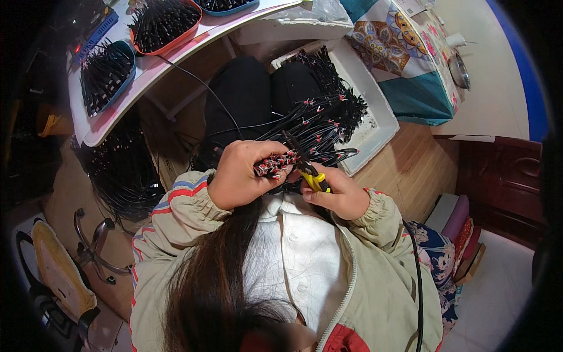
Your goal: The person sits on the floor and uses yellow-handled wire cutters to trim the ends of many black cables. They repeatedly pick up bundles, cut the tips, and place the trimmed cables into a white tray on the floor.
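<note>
My left hand [242,171] is closed around a bundle of black cables [273,166], whose stripped ends show red and white wires. In my right hand [338,190] is a pair of pliers or cutters [313,174] with yellow-and-black handles. Its dark jaws lie right beside the wire ends of the bundle; whether they touch a wire I cannot tell. More black cables [303,125] with red and white tips lie across my lap and over the edge of a white foam box [369,110] to the right.
Blue tray [133,66] and orange tray [178,45] of black cables stand on the white table [145,81] ahead. A large cable pile [121,176] hangs at the left, near a chair base [94,246]. A patterned cloth [413,99] covers something at the right, with a metal bowl [459,72].
</note>
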A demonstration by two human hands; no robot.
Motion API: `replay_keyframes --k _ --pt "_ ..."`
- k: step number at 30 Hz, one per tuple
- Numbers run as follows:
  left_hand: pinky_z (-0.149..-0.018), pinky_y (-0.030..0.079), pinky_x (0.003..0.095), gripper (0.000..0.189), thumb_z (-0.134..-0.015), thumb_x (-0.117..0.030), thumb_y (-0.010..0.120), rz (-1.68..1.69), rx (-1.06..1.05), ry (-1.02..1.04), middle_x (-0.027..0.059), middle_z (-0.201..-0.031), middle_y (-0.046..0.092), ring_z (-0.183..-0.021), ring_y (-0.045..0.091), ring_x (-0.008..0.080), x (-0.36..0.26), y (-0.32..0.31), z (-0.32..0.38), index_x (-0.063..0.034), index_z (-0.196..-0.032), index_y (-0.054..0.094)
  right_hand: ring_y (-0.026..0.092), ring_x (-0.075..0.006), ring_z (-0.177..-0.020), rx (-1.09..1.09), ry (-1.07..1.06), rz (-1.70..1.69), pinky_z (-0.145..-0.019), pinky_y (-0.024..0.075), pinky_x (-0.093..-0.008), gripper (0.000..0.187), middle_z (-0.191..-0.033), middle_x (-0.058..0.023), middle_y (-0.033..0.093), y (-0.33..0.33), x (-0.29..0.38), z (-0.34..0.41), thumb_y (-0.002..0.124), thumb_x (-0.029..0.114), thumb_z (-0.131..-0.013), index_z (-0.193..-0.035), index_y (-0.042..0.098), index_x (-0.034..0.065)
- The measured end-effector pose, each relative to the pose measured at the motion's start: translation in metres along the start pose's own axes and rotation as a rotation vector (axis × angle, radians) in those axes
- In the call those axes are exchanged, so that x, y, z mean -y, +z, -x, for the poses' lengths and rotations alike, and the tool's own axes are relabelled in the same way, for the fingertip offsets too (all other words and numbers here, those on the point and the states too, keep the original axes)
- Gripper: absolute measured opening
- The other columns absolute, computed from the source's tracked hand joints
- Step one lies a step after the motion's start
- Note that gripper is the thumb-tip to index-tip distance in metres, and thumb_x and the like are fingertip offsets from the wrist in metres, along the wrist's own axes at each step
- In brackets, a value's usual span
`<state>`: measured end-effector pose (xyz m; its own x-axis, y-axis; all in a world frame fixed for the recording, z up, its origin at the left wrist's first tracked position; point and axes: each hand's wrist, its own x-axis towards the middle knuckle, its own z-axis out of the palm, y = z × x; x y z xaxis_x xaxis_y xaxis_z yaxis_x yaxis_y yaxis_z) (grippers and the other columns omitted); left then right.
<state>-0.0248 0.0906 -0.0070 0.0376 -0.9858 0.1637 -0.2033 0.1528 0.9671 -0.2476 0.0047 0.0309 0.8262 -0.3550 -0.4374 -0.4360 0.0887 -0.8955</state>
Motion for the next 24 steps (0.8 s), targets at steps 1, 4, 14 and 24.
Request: replay_keyframes --k 1,4,14,24 --pt "-0.065 0.054 0.0318 0.022 -0.079 -0.010 0.077 0.005 -0.004 -0.002 0.0160 -0.083 0.071 -0.070 0.071 0.0278 0.000 0.001 0.000 -0.0011 -0.099 0.073 0.054 -0.0150 -0.084 -0.002 0.020 -0.052 -0.078 0.0457 -0.0300 0.032 -0.092 -0.0063 0.059 0.001 0.000 0.000 0.064 0.009 -0.089 -0.119 0.058 -0.0004" --pt "-0.066 0.054 0.0300 0.022 -0.080 -0.007 0.076 0.039 -0.006 -0.003 0.0145 -0.083 0.071 -0.070 0.070 0.0212 -0.004 -0.003 -0.002 0.0000 -0.100 0.072 0.054 -0.0119 -0.084 -0.011 0.068 -0.176 -0.077 0.0455 -0.0282 0.028 -0.092 -0.0041 0.060 0.003 0.001 0.000 0.063 0.009 -0.092 -0.119 0.059 0.0007" --pt "-0.070 0.051 0.0317 0.021 -0.090 -0.009 0.068 0.385 -0.412 0.089 0.0117 -0.081 0.062 -0.066 0.058 0.0167 -0.034 -0.093 0.051 0.0053 -0.103 0.061 0.055 -0.0153 -0.117 -0.131 -0.351 -0.399 -0.104 0.0439 -0.0322 0.049 -0.132 -0.0061 0.054 0.003 0.007 -0.040 0.065 0.006 -0.094 -0.139 0.047 0.0028" --pt "-0.105 0.042 0.0403 0.018 -0.100 -0.016 0.062 0.550 -0.618 0.562 -0.0037 -0.077 0.051 -0.075 0.054 0.0119 -0.105 -0.182 0.185 -0.0074 -0.114 0.053 0.053 -0.0100 -0.108 -0.165 -0.241 -0.334 -0.095 0.0433 -0.0252 0.066 -0.131 -0.0006 0.057 0.016 -0.028 -0.101 0.061 0.004 -0.091 -0.154 0.042 0.0089"
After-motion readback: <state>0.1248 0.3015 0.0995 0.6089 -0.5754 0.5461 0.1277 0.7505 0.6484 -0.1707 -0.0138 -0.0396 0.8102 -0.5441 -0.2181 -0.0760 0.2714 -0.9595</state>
